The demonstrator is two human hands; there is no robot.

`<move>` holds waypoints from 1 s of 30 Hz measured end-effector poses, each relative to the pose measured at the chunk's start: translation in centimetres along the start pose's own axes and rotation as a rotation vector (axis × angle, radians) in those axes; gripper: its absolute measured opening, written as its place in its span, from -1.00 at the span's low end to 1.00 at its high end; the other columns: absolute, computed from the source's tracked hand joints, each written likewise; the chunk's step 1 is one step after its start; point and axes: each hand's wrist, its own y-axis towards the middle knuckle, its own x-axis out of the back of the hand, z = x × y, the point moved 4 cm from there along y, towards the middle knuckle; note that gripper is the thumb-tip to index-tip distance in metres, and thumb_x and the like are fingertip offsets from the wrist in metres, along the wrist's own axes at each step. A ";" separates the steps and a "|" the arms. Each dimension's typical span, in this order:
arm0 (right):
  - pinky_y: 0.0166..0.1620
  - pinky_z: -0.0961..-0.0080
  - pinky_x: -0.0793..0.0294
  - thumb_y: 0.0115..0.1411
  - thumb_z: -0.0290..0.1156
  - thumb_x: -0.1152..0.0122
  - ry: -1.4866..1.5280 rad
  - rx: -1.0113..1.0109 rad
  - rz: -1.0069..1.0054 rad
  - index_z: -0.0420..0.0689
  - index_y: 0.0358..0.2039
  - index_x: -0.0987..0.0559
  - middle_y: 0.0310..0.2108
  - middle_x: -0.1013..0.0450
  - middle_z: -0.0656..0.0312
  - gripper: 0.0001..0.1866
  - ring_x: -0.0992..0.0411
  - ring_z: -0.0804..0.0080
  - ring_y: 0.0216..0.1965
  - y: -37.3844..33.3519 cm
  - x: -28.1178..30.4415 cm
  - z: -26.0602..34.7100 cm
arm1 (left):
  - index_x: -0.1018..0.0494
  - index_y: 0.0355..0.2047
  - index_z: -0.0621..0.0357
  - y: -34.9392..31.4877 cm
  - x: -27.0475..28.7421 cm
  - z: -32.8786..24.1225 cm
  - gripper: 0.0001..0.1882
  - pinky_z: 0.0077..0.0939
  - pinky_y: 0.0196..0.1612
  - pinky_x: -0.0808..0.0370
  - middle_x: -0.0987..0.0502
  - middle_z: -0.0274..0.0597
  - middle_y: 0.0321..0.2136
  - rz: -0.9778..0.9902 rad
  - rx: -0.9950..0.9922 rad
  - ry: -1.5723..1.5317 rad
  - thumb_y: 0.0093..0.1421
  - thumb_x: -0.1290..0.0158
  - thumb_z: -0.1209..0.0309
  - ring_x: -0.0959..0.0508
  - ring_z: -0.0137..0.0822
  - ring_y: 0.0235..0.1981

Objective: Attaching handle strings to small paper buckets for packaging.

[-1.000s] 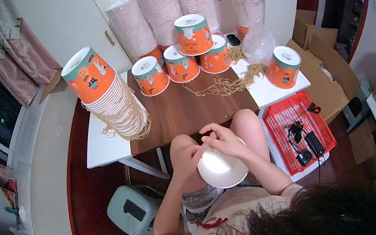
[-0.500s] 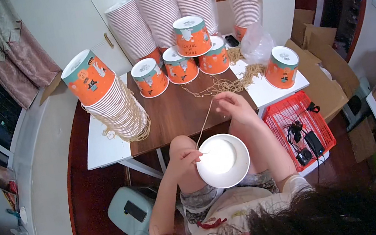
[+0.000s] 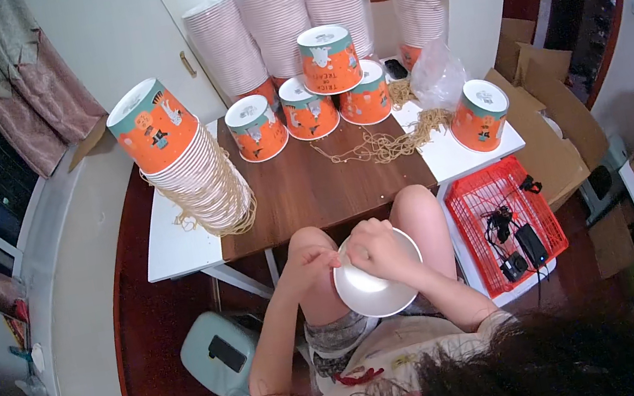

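Observation:
A paper bucket point(image 3: 380, 296) rests on my lap, its white inside facing up. At its left rim, my left hand point(image 3: 313, 267) is closed in a pinch, the thumb and forefinger pressed together. My right hand point(image 3: 376, 250) lies over the bucket's opening with curled fingers, its fingertips close to the left ones. The tan cord that ran between both hands a moment ago is hidden by the fingers now. On the table ahead lies a loose tangle of similar tan cord point(image 3: 388, 144).
Upside-down orange and green buckets point(image 3: 260, 136) stand on the table point(image 3: 291, 194). A leaning stack point(image 3: 202, 188) with cords is at left. Tall wrapped stacks point(image 3: 275, 24) rise behind. A red crate point(image 3: 477, 255) with black adapters and cables is at right, a pale green bin point(image 3: 207, 342) at lower left.
My right hand has come down and toward me from above the table edge to the bucket's opening. The stretched cord no longer shows. My left hand has stayed near the rim.

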 end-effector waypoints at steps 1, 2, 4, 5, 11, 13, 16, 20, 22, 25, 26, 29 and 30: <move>-0.30 0.37 -0.17 -0.14 -0.35 -0.17 0.000 -0.001 0.003 -0.05 -0.60 -0.50 -0.47 -0.36 0.28 -0.92 -0.29 0.29 -0.32 0.0 0.2 0.0 | -0.50 -0.47 0.22 0.0 0.1 0.1 -0.84 -0.69 -0.33 -0.34 -0.52 -0.32 -0.53 -0.001 0.001 -0.002 0.08 0.04 0.42 -0.44 -0.55 -0.46; -0.31 0.36 -0.18 -0.16 -0.37 -0.16 0.037 -0.042 -0.011 -0.05 -0.63 -0.48 -0.48 -0.36 0.27 -0.93 -0.30 0.27 -0.33 0.1 0.8 0.0 | -0.49 -0.47 0.23 0.0 0.2 0.1 -0.85 -0.65 -0.27 -0.35 -0.52 -0.31 -0.52 0.040 0.013 0.005 0.07 0.03 0.43 -0.45 -0.53 -0.43; -0.32 0.35 -0.20 -0.18 -0.39 -0.15 0.073 -0.080 -0.023 -0.06 -0.65 -0.45 -0.49 -0.36 0.27 -0.93 -0.32 0.25 -0.34 0.1 1.2 0.3 | -0.49 -0.47 0.25 -0.1 0.2 0.1 -0.86 -0.62 -0.22 -0.35 -0.52 -0.30 -0.51 0.078 0.024 0.010 0.06 0.03 0.44 -0.46 -0.51 -0.40; -0.35 0.35 -0.21 -0.20 -0.42 -0.15 0.135 -0.077 -0.023 -0.05 -0.66 -0.43 -0.49 -0.36 0.25 -0.93 -0.33 0.24 -0.37 -0.2 1.1 0.5 | -0.49 -0.47 0.25 -0.2 0.3 0.0 -0.87 -0.63 -0.23 -0.36 -0.52 -0.30 -0.51 0.062 0.021 0.012 0.05 0.02 0.45 -0.46 -0.51 -0.40; -0.39 0.38 -0.23 -0.21 -0.44 -0.17 0.158 -0.011 0.135 -0.04 -0.62 -0.43 -0.51 -0.35 0.28 -0.90 -0.35 0.28 -0.41 -3.1 -2.1 4.4 | -0.48 -0.46 0.25 -0.5 0.5 -1.2 -0.90 -0.65 -0.30 -0.38 -0.53 -0.26 -0.50 0.011 0.105 0.063 0.01 -0.03 0.50 -0.48 -0.51 -0.43; -0.38 0.38 -0.23 -0.17 -0.43 -0.17 0.047 0.045 0.169 -0.03 -0.57 -0.47 -0.47 -0.38 0.29 -0.91 -0.36 0.31 -0.38 -3.5 -3.0 5.1 | -0.47 -0.46 0.26 -0.7 0.6 -1.2 -0.91 -0.66 -0.33 -0.39 -0.53 -0.25 -0.51 0.010 0.157 0.087 -0.01 -0.04 0.50 -0.48 -0.51 -0.44; -0.38 0.37 -0.27 -0.13 -0.43 -0.17 0.038 0.058 0.300 -0.05 -0.54 -0.50 -0.45 -0.40 0.26 -0.92 -0.38 0.30 -0.38 -3.1 -4.0 4.4 | -0.45 -0.47 0.24 -0.5 1.5 -0.9 -0.89 -0.66 -0.45 -0.41 -0.51 -0.31 -0.58 -0.043 0.073 0.269 -0.05 -0.08 0.48 -0.47 -0.55 -0.53; -0.34 0.34 -0.37 -0.08 -0.34 -0.19 0.233 -0.129 0.018 -0.13 -0.54 -0.51 -0.50 -0.39 0.15 -0.86 -0.38 0.18 -0.42 -0.9 -2.2 1.8 | -0.44 -0.50 0.27 -0.7 0.9 -2.0 -0.89 -0.67 -0.46 -0.40 -0.51 -0.24 -0.57 -0.051 -0.060 0.401 -0.05 -0.09 0.49 -0.48 -0.53 -0.53; -0.33 0.35 -0.37 -0.10 -0.32 -0.23 0.261 -0.214 0.042 -0.15 -0.52 -0.51 -0.49 -0.39 0.12 -0.82 -0.38 0.16 -0.42 -0.6 -2.1 1.3 | -0.43 -0.52 0.29 -0.7 0.9 -2.2 -0.89 -0.67 -0.47 -0.39 -0.52 -0.21 -0.56 -0.091 -0.089 0.470 -0.04 -0.09 0.48 -0.48 -0.52 -0.53; -0.32 0.37 -0.37 -0.13 -0.32 -0.25 0.265 -0.225 0.004 -0.15 -0.52 -0.53 -0.50 -0.40 0.12 -0.81 -0.38 0.17 -0.42 -0.2 -2.4 1.1 | -0.41 -0.52 0.27 -0.6 1.1 -1.5 -0.88 -0.68 -0.50 -0.37 -0.51 -0.22 -0.59 -0.103 -0.127 0.441 -0.03 -0.09 0.48 -0.47 -0.52 -0.55; -0.32 0.37 -0.37 -0.13 -0.32 -0.25 0.265 -0.227 0.005 -0.15 -0.52 -0.53 -0.50 -0.40 0.12 -0.81 -0.38 0.17 -0.42 -0.4 -2.6 0.9 | -0.39 -0.52 0.26 -0.6 1.0 -1.5 -0.88 -0.68 -0.50 -0.37 -0.50 -0.23 -0.60 -0.095 -0.138 0.426 -0.02 -0.08 0.47 -0.46 -0.53 -0.55; -0.32 0.37 -0.37 -0.12 -0.33 -0.25 0.266 -0.176 0.059 -0.14 -0.53 -0.55 -0.51 -0.41 0.14 -0.83 -0.39 0.19 -0.41 -0.7 -3.2 0.6 | -0.37 -0.51 0.26 -0.5 0.8 -1.5 -0.87 -0.67 -0.49 -0.38 -0.49 -0.23 -0.60 -0.087 -0.125 0.408 -0.01 -0.07 0.46 -0.46 -0.52 -0.55; -0.32 0.38 -0.38 -0.13 -0.34 -0.25 0.243 -0.166 0.053 -0.14 -0.54 -0.55 -0.51 -0.42 0.15 -0.84 -0.39 0.20 -0.41 -0.8 -3.3 0.6 | -0.37 -0.50 0.27 -0.5 0.8 -1.5 -0.86 -0.65 -0.48 -0.38 -0.49 -0.23 -0.60 -0.086 -0.103 0.405 0.00 -0.07 0.45 -0.46 -0.50 -0.54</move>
